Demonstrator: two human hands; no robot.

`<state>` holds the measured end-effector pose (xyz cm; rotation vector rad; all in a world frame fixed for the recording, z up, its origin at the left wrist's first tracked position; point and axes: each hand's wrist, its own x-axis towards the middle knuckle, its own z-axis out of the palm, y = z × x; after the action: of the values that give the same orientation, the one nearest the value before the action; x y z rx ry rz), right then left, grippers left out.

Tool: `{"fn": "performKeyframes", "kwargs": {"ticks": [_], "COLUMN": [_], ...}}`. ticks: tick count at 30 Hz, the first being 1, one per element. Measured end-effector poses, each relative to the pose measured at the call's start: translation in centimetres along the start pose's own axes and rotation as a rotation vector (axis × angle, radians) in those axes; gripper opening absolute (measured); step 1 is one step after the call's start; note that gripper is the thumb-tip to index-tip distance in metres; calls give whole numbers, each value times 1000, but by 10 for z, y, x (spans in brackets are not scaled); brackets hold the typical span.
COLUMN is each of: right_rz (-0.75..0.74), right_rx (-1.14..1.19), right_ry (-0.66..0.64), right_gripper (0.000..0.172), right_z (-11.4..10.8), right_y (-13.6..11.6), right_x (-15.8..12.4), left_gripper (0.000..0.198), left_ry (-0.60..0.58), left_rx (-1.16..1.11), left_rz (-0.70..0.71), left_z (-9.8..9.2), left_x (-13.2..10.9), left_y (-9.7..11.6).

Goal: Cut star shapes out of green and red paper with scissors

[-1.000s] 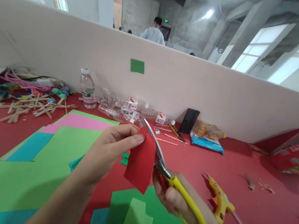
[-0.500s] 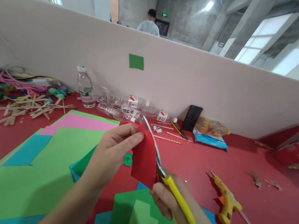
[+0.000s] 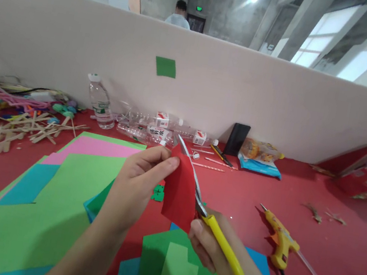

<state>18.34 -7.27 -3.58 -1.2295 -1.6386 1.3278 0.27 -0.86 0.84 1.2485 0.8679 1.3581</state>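
Paper: red piece [image 3: 179, 193], held upright above the middle of the red table [image 3: 330, 230], near its front edge.
Left hand [image 3: 135, 186]: thumb and forefinger pinching the paper's upper left edge, other fingers curled behind.
Right hand [image 3: 216, 252]: fingers through the yellow loops of the scissors [image 3: 211, 223], curled tight around them.
Blades: nearly together, lying along the paper's right edge, tips pointing to the back wall.
Under the hands: green, pink and blue sheets [image 3: 63, 192], overlapping, toward the front left corner.
Right side: yellow glue gun [image 3: 280, 242], flat on the table, well apart from the right hand.
Back edge: plastic bottles [image 3: 99, 101], black phone [image 3: 236, 139], snack bag [image 3: 260, 158].
Left edge: wooden sticks [image 3: 29, 127] in a loose heap.
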Motion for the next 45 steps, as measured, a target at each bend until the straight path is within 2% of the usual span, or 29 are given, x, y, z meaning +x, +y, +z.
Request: {"fn": "performKeyframes", "kwargs": {"ticks": [9, 18, 20, 23, 26, 28, 31, 36, 38, 40, 41, 45], "right_rz": [18, 18, 11, -31, -80, -97, -111, -120, -102, -88, -90, -102], "right_rx": [-69, -48, -15, 28, 9, -22, -50, -39, -14, 8, 13, 22], "right_ry": [-10, -8, -21, -50, 7, 82, 174, 236, 256, 273, 282, 303], "right_gripper": [61, 50, 49, 50, 50, 50, 48, 49, 51, 54, 57, 64], "right_z": [-2, -10, -14, -19, -20, -19, -17, -20, -20, -18, -16, -2], "right_y": [-4, -4, -5, -8, -9, -8, -4, 0, 0, 0, 0, 5], "right_x": [-1, -2, -1, 1, 3, 3, 3, 7, 9, 11, 12, 16], "left_gripper": [29, 28, 28, 22, 17, 17, 18, 15, 14, 12, 12, 33], "left_ry": [5, -12, -5, -36, -193, -273, -269, -240, -221, -183, -168, -133], "left_rx": [-30, -69, -110, -199, -254, -289, -390, -621, -703, -780, -799, -754], "left_rz": [5, -25, -68, -206, -351, -398, -423, -471, -451, -367, -318, -135], "left_z": [1, -1, -2, -5, -8, -8, -7, -15, -17, -15, -12, 13], "left_x": [0, 1, 2, 3, 3, 2, 4, 10, 11, 8, 6, -8], "left_y": [-1, 7, 9, 10, 9, 8, 10, 10, 7, 3, 2, -1]}}
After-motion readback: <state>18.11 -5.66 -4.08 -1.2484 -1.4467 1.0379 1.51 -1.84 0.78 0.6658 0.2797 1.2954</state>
